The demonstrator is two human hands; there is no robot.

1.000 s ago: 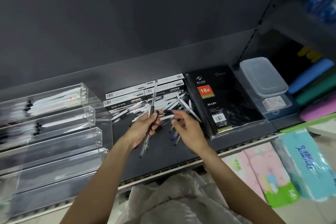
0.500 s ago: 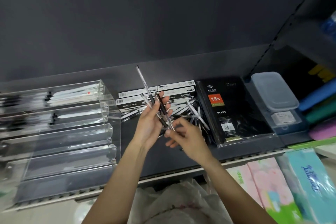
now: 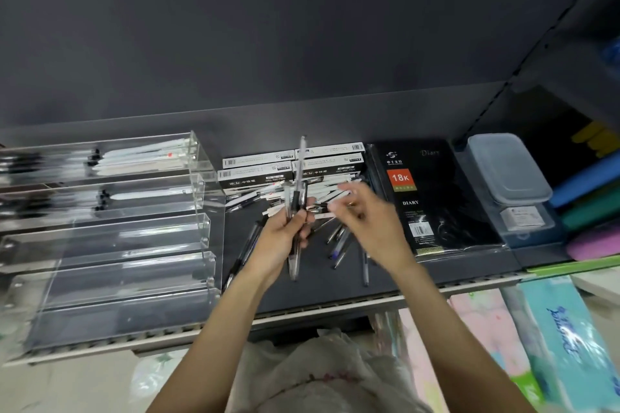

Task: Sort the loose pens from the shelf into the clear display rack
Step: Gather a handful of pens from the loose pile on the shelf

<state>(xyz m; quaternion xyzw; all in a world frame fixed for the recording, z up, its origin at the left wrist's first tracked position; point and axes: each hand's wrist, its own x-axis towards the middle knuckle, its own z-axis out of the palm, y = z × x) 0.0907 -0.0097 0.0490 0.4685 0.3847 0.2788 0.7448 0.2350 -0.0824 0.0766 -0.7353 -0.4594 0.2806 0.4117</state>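
The left hand [image 3: 285,231] grips a bundle of clear, black-gripped pens [image 3: 297,208]; the blurred right hand [image 3: 365,211], grip unclear, reaches a heap of loose pens [image 3: 335,231]. In the clear acrylic tiered rack [image 3: 110,228], only the top two tiers hold pens, so most sorting seems left.

Clear glossy acrylic display rack [image 3: 110,238]; matt dark shelf [image 3: 335,292]; transparent plastic pens [image 3: 297,211] in left hand [image 3: 281,238]; diary [image 3: 426,198] in shiny film wrap.

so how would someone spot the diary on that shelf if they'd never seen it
Start at the dark shelf and look right of the loose pens, past the white pen boxes. The diary lies flat there, left of the clear lidded tub. It is the only black plastic-wrapped book, with an orange "18K" square on its cover.
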